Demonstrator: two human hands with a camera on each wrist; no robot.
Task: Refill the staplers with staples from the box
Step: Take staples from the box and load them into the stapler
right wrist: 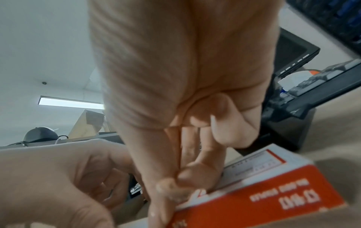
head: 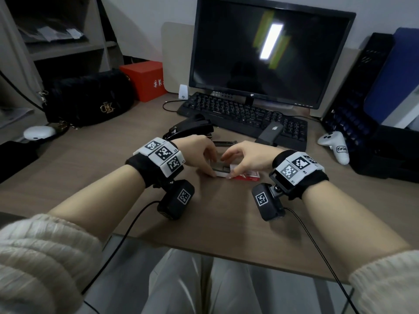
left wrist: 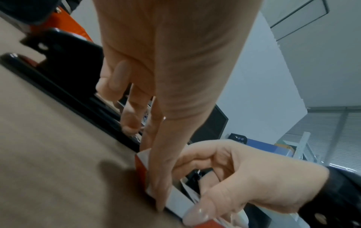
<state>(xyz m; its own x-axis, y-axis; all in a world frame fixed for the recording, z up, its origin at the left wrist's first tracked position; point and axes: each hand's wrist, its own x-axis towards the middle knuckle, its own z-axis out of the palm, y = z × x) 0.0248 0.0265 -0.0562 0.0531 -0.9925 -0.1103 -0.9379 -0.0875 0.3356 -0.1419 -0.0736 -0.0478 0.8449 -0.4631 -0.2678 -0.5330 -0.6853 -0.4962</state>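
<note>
Head view: both hands meet over the staple box [head: 246, 175], red and white, lying flat on the worktop [head: 90, 168] near the front edge. Left hand [head: 199, 152] has its fingers curled down onto the box's left end; right hand [head: 247, 158] pinches the near edge with thumb and fingers. The inner tray looks partly slid out to the left (grey contents show between the hands, too small to make out). Black stapler [head: 190, 129] sits just behind the hands, in front of the keyboard [head: 244, 116]. A second metal piece behind the fingers is mostly hidden. Monitor [head: 269, 53] is dark; a black handbag [head: 90, 98] and red carton [head: 145, 80] sit at far left, a white controller [head: 335, 146] at right.

Left wrist view: left hand [left wrist: 166, 77] points down, thumb tip pressed on the box [left wrist: 141, 169] corner at the worktop. Right hand [left wrist: 244, 177] is curled around the box's other side, thumb on the near edge. Stapler [left wrist: 64, 74] lies beyond the fingers, apart from them.

Right wrist view: right hand [right wrist: 185, 92] is clamped on the box [right wrist: 273, 192], thumb and forefinger pinching its white top edge. Left hand [right wrist: 58, 177] is curled at the box's open end (exact contact blurred).
</note>
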